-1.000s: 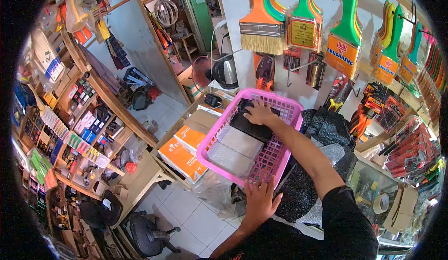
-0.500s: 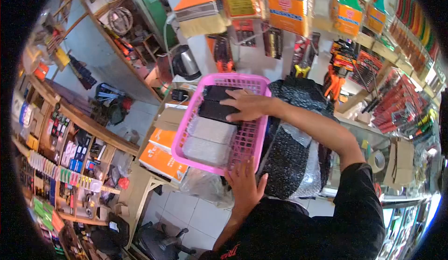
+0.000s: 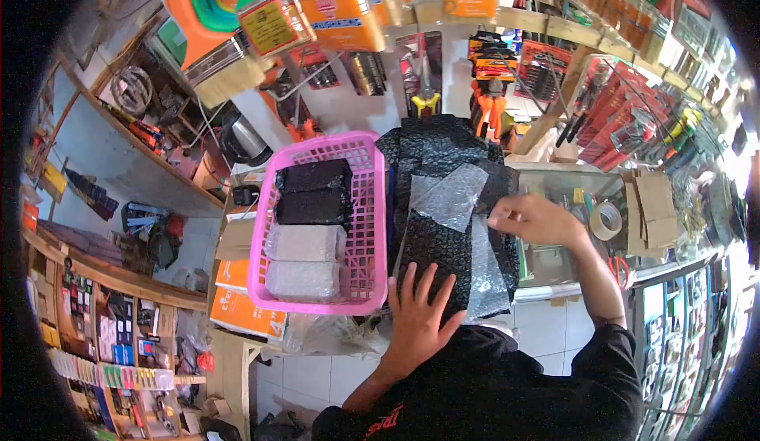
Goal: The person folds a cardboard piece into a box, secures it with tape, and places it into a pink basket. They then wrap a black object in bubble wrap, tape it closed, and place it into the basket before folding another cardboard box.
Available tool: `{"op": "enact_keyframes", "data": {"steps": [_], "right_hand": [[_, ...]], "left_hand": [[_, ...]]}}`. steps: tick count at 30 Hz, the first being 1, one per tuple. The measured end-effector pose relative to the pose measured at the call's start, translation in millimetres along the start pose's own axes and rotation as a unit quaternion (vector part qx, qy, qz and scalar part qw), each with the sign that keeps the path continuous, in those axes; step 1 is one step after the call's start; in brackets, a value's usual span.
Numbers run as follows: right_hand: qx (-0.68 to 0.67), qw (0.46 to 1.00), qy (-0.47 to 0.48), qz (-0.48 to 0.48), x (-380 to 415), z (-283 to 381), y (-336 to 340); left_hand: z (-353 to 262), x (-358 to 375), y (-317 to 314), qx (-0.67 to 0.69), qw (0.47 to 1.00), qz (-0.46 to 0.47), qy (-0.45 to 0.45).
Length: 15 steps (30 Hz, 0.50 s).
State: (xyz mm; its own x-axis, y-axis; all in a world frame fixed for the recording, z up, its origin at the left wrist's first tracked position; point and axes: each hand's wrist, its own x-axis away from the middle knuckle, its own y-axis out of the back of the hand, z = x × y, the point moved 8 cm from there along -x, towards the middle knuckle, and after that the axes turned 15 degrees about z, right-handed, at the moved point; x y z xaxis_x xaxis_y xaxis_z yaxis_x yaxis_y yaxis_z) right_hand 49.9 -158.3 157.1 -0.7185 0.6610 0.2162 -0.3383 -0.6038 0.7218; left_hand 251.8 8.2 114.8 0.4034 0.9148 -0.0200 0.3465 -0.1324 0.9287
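Observation:
My left hand (image 3: 422, 312) lies with spread fingers on the near left part of the black bubble wrap (image 3: 431, 255), beside the basket. Over the right side of the wrap is my right hand (image 3: 542, 219), its fingers curled together; whatever they hold, if anything, is hidden. A piece of clear bubble wrap (image 3: 450, 195) lies on top of the black wrap, left of the right fingertips. To the left stands a pink plastic basket (image 3: 380, 243). Inside it sit two black wrapped packages (image 3: 313, 206) and two white wrapped packages (image 3: 303, 280), stacked in a column along its left side.
A glass counter (image 3: 546, 263) on the right carries a tape roll (image 3: 606, 221), red-handled scissors (image 3: 619, 271) and flat cardboard pieces (image 3: 653, 207). Paint brushes (image 3: 340, 17) hang overhead. Orange boxes (image 3: 241, 306) lie left of the basket, with a kettle (image 3: 245, 138) behind.
My right hand has left the black packages in the basket and moved right, over the bubble wrap. My left hand has gone from the basket's rim to the wrap. The view has turned right.

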Motion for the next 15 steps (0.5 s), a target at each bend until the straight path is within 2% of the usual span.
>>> {"op": "enact_keyframes", "data": {"steps": [3, 6, 7, 11, 15], "right_hand": [[0.027, 0.997, -0.037, 0.063, 5, -2, -23], [0.042, 0.999, 0.009, 0.016, 19, 0, -30], [0.017, 0.999, -0.002, 0.033, 25, -4, -32], [-0.001, 0.999, -0.029, -0.015, 66, -34, -34], [-0.105, 0.991, -0.054, -0.059, 122, -62, -37]], "left_hand": [[-5, -18, -21, -0.030, 0.999, 0.003, -0.029], [0, -27, -26, -0.053, 0.998, 0.017, -0.002], [1, -29, -27, -0.067, 0.998, 0.015, 0.007], [-1, -31, -29, -0.069, 0.997, 0.015, 0.015], [0, -35, -30, -0.096, 0.994, 0.039, 0.023]]}}
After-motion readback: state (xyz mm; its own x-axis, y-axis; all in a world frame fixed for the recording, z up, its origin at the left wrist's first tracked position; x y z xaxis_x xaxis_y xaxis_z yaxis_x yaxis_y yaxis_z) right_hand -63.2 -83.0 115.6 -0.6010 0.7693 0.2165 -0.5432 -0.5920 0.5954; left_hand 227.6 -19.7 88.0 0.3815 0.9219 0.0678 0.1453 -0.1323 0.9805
